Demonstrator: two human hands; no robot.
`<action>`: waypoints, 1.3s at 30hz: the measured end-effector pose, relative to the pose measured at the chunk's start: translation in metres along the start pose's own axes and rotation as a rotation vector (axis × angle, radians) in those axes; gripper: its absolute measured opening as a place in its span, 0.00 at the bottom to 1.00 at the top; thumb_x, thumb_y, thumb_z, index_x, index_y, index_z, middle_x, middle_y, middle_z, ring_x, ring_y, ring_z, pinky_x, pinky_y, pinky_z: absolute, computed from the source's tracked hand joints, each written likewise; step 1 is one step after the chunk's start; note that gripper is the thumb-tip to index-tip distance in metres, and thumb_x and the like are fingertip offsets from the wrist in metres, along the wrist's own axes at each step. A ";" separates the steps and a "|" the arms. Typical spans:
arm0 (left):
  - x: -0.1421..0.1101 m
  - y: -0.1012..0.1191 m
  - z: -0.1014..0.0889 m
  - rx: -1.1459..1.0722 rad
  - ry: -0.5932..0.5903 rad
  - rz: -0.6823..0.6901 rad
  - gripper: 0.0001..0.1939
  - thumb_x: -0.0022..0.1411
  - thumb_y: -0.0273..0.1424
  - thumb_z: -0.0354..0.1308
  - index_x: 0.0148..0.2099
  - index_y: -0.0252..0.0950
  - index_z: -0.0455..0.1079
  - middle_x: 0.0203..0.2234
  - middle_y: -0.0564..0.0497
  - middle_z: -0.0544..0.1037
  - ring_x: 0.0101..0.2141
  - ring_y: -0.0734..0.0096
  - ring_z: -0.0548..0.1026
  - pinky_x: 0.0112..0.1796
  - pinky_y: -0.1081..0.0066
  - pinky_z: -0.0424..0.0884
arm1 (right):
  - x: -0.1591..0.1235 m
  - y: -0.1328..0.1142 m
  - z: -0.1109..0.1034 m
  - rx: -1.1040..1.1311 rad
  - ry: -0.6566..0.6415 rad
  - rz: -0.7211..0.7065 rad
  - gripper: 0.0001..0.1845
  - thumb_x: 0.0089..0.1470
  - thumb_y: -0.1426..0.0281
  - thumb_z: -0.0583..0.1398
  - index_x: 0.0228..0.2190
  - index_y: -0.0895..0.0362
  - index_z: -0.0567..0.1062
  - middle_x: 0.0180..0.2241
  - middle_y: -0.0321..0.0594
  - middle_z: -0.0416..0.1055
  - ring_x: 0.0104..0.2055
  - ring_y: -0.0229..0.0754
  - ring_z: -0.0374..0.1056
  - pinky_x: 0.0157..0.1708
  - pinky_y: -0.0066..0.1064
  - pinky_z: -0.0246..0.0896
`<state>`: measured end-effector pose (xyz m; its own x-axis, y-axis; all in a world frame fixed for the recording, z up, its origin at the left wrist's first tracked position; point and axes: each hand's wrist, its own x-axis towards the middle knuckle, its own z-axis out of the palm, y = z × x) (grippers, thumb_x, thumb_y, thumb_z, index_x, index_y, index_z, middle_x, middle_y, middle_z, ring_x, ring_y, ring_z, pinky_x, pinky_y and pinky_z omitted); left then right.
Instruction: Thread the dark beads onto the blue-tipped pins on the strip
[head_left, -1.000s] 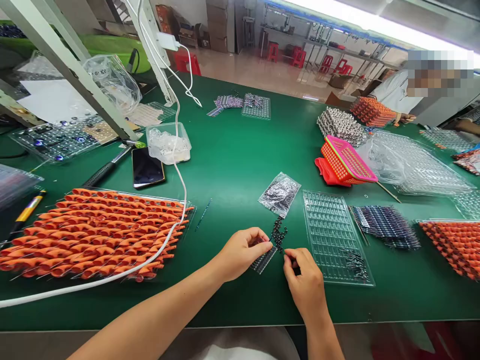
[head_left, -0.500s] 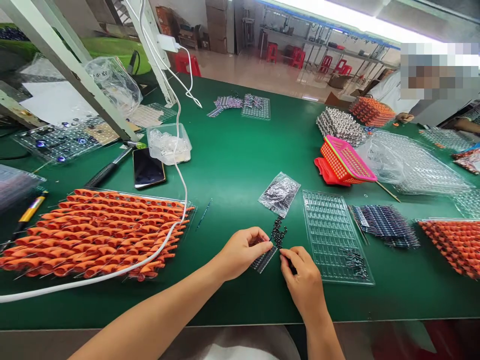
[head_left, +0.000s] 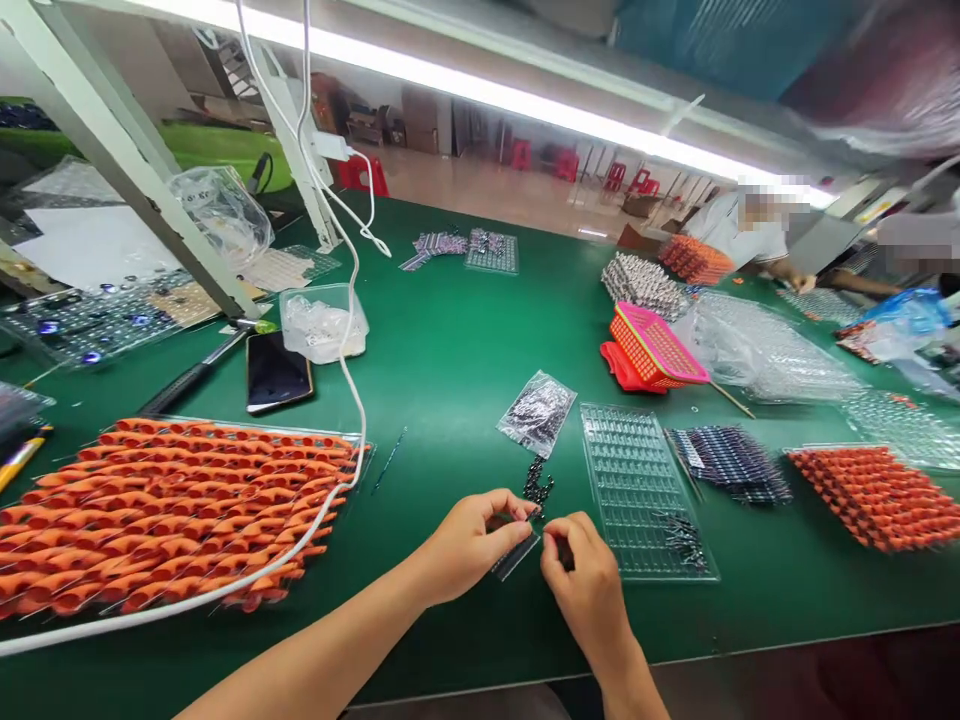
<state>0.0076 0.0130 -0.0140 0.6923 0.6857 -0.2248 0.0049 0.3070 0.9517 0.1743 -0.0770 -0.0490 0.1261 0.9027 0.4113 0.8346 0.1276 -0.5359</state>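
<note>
My left hand (head_left: 469, 545) is closed, thumb and forefinger together, on a small dark flat strip (head_left: 517, 558) with a pale edge. The strip sticks out below the thumb. To its right my right hand (head_left: 589, 570) is closed, with thumb and forefinger pinched near the strip; whatever they hold is too small to make out. Just beyond the fingertips, small black beads (head_left: 537, 484) lie in a loose heap. Behind them is a clear bag (head_left: 537, 413) of dark beads. A clear ridged tray (head_left: 634, 480) beside my right hand carries a cluster of thin dark pins (head_left: 682, 540).
Rows of orange pieces (head_left: 187, 500) fill the left, crossed by a white cable (head_left: 355, 400). A phone (head_left: 279, 372), hammer (head_left: 187, 380) and clear tub (head_left: 324, 325) lie behind. Rightward are dark beaded sticks (head_left: 731, 462), a pink basket (head_left: 660, 345) and more orange pieces (head_left: 877, 497). A co-worker (head_left: 750, 235) sits beyond.
The camera view has tilted, so the table sits lower and further left. Both hands have drawn slightly nearer to me, the strip moving with the left. The right fingertips are a little further below the beads.
</note>
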 end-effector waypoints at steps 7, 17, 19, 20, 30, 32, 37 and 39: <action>-0.002 0.000 0.008 -0.125 -0.035 0.021 0.19 0.56 0.45 0.65 0.33 0.34 0.66 0.33 0.49 0.79 0.33 0.70 0.72 0.36 0.72 0.65 | 0.009 -0.014 -0.007 0.040 0.131 -0.193 0.09 0.59 0.80 0.54 0.36 0.57 0.71 0.31 0.40 0.71 0.33 0.40 0.70 0.32 0.30 0.68; -0.006 0.010 0.011 -0.208 0.106 -0.011 0.20 0.52 0.45 0.69 0.31 0.34 0.69 0.28 0.54 0.76 0.32 0.73 0.69 0.36 0.73 0.64 | 0.019 -0.019 -0.006 -0.036 0.286 -0.272 0.11 0.59 0.81 0.57 0.40 0.56 0.73 0.32 0.41 0.74 0.33 0.41 0.72 0.32 0.33 0.70; -0.006 0.007 0.010 -0.245 0.101 -0.012 0.18 0.54 0.43 0.69 0.32 0.34 0.69 0.28 0.54 0.76 0.32 0.74 0.69 0.36 0.74 0.64 | 0.018 -0.019 -0.006 0.000 0.307 -0.275 0.12 0.59 0.81 0.58 0.42 0.56 0.73 0.33 0.41 0.75 0.34 0.41 0.73 0.33 0.32 0.71; -0.006 0.006 0.010 -0.263 0.095 -0.007 0.17 0.54 0.42 0.69 0.32 0.34 0.69 0.28 0.54 0.76 0.31 0.75 0.69 0.36 0.74 0.64 | 0.018 -0.020 -0.006 0.022 0.312 -0.272 0.12 0.59 0.80 0.58 0.43 0.55 0.72 0.33 0.41 0.75 0.34 0.40 0.73 0.33 0.32 0.71; -0.016 0.008 0.014 -0.271 -0.040 0.096 0.12 0.60 0.38 0.65 0.35 0.35 0.68 0.52 0.38 0.77 0.52 0.55 0.74 0.47 0.62 0.69 | 0.016 -0.035 -0.011 0.111 0.349 -0.008 0.03 0.61 0.72 0.58 0.34 0.54 0.71 0.26 0.35 0.71 0.25 0.36 0.68 0.28 0.27 0.67; -0.019 0.006 0.013 -0.202 -0.043 0.127 0.10 0.61 0.37 0.63 0.36 0.36 0.69 0.55 0.38 0.75 0.54 0.53 0.73 0.48 0.61 0.69 | 0.015 -0.034 -0.010 0.116 0.354 -0.016 0.02 0.61 0.72 0.58 0.35 0.54 0.71 0.27 0.34 0.71 0.25 0.35 0.68 0.28 0.26 0.67; -0.021 0.005 0.011 0.025 -0.041 0.219 0.06 0.64 0.34 0.61 0.37 0.37 0.72 0.55 0.41 0.76 0.56 0.56 0.71 0.56 0.58 0.65 | 0.013 -0.028 -0.008 0.128 0.372 -0.035 0.02 0.61 0.73 0.58 0.36 0.54 0.71 0.27 0.35 0.72 0.26 0.35 0.69 0.27 0.26 0.67; -0.021 0.006 0.011 0.109 -0.043 0.256 0.05 0.65 0.33 0.60 0.38 0.38 0.72 0.54 0.41 0.76 0.56 0.57 0.71 0.57 0.58 0.64 | 0.012 -0.026 -0.007 0.131 0.374 -0.029 0.03 0.61 0.74 0.58 0.37 0.54 0.70 0.28 0.35 0.72 0.26 0.35 0.68 0.27 0.26 0.67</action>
<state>0.0014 -0.0069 -0.0018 0.7113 0.7021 0.0325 -0.0979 0.0532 0.9938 0.1583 -0.0728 -0.0249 0.3105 0.6890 0.6549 0.7681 0.2240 -0.5998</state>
